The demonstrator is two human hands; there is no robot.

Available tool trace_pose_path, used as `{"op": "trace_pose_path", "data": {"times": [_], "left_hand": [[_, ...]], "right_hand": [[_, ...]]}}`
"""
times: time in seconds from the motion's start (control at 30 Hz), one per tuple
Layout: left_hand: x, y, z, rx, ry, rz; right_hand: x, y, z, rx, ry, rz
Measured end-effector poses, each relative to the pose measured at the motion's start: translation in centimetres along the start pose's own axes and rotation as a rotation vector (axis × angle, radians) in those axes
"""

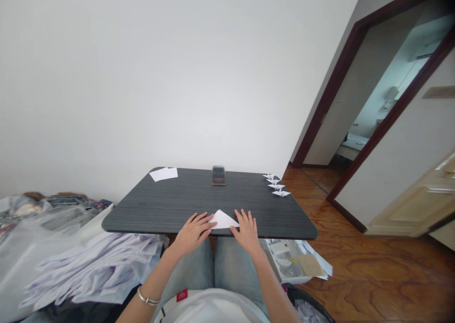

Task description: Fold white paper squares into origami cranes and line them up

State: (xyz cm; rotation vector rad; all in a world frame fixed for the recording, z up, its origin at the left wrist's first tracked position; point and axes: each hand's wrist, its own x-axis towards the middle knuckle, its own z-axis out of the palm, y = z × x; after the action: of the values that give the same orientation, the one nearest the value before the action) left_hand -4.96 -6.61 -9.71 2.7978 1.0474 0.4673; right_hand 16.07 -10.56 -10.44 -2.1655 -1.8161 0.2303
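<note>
A white sheet of paper folded into a triangle (222,219) lies flat near the front edge of the dark table (199,199), its point toward the wall. My left hand (194,230) rests at the triangle's left corner, fingers spread and fingertips touching the paper. At the right corner lies my right hand (247,229), fingers stretched forward and the thumb on the paper. Both hands are palm down, and neither grips anything.
Several folded paper cranes (279,187) stand in a column at the table's right edge. White paper sheets (164,173) lie at the back left. A phone on a stand (218,175) is at the back middle. Clothes (95,266) are piled left; a box (289,261) sits below right.
</note>
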Motion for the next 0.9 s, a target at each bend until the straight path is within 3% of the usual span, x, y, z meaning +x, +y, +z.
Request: {"op": "trace_pose_path", "data": {"times": [0.3,0.9], "left_hand": [[0.0,0.0,0.1,-0.005,0.008,0.006],[-0.1,-0.1,0.1,-0.005,0.007,0.005]], "right_hand": [[0.1,-0.3,0.3,-0.032,0.034,0.026],[0.4,3.0,-0.2,-0.055,0.040,0.087]]}}
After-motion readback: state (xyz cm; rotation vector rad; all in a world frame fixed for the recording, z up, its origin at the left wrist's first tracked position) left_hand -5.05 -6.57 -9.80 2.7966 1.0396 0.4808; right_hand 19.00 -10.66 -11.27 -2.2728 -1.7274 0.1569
